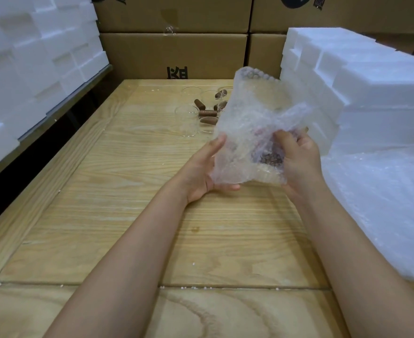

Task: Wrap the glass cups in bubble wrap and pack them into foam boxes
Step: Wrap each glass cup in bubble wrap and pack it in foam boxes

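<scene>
Clear bubble wrap [249, 113] held up over the middle of the wooden table [128, 215], gripped by both hands at its lower end. Left hand [202, 172] cupped under the lower left corner, thumb laid up the sheet's left edge, fingers curled beneath. Right hand [301, 162] closed round the lower right side, thumb dug into the folds. Inside the wrap, between the two palms and nearest the right thumb, a dark brown patch [271, 159] showing through the plastic. Wrapped cup too blurred by the bubbles to make out, its axis impossible to tell. Long axis of the sheet upright, rising from the grip and leaning toward the table's far edge, loose scalloped end pointing up. Behind it, near the far edge, bare glass cups [186, 118] standing upright, with brown cylinders [207, 112] lying among them. White foam boxes [371, 89] stacked along the right edge, a heap of wrap [383, 203] in front of them. Further foam [30, 59] off the left side, cardboard cartons [176, 52] beyond the far edge.
</scene>
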Demonstrator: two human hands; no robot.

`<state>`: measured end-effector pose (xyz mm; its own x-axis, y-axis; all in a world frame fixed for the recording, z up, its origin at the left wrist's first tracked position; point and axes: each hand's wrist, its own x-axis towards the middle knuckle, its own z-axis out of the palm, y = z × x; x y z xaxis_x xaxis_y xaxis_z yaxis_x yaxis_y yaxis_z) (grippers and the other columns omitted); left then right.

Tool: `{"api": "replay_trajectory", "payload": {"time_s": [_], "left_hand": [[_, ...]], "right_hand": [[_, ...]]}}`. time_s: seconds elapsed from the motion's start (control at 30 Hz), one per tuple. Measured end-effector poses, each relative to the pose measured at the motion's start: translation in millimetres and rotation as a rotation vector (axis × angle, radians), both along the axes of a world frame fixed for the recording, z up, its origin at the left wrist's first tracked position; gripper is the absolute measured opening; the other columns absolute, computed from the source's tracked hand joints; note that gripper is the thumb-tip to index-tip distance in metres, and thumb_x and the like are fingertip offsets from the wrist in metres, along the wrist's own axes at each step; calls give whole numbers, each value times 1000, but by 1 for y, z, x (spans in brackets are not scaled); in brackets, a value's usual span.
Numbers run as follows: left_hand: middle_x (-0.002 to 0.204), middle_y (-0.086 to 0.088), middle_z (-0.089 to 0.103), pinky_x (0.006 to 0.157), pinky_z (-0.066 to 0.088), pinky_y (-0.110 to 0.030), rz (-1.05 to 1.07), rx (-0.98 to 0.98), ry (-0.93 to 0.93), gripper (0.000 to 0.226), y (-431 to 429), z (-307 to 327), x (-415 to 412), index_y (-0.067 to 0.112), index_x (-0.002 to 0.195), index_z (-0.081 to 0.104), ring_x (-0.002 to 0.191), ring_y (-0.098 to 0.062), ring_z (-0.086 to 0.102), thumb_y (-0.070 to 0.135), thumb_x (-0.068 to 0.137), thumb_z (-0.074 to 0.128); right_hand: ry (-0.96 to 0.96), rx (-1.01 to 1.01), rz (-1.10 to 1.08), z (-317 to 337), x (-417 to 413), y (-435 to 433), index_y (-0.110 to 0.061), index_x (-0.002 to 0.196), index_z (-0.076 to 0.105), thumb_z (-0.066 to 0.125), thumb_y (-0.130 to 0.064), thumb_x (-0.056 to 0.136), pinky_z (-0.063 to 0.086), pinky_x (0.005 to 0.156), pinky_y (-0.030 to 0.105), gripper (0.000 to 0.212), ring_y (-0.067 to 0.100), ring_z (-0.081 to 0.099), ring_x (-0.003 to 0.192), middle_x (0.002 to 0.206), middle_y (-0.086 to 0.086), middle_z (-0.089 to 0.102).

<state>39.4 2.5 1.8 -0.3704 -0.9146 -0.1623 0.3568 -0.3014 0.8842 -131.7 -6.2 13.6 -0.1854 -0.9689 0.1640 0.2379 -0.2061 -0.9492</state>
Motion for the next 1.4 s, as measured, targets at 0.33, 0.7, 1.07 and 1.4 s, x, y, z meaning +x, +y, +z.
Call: {"api": "replay_trajectory", "payload": {"time_s": [0.33,0.7,1.07,1.4], "left_hand": [[115,-19,58,38,51,-31,175,-55,-277,47,-6,0,-16,15,121,53,73,-34,62,-12,85,38],[93,0,65,67,51,-17,127,-482,-300,38,1,-3,-22,6,104,57,77,0,64,-10,70,55],[97,4,61,73,49,-17,78,-553,-378,20,1,-5,-22,10,104,57,83,-2,62,-6,94,49],[93,2,66,64,51,-19,184,-575,-472,49,1,-6,-26,16,97,59,78,-1,64,-22,79,33]], "right_hand": [[227,-53,109,3,8,9,-27,54,65,67,-11,85,46,46,21,35,5,56,50,53,-12,58],[741,101,266,3,6,9,-21,113,57,72,-14,75,54,84,44,41,18,65,95,104,-1,66],[852,61,332,1,5,3,-28,122,54,60,-5,76,56,77,38,51,15,65,92,105,-6,65],[675,20,389,4,1,12,-31,116,59,55,-21,95,50,96,43,24,14,62,106,110,-5,66]]}}
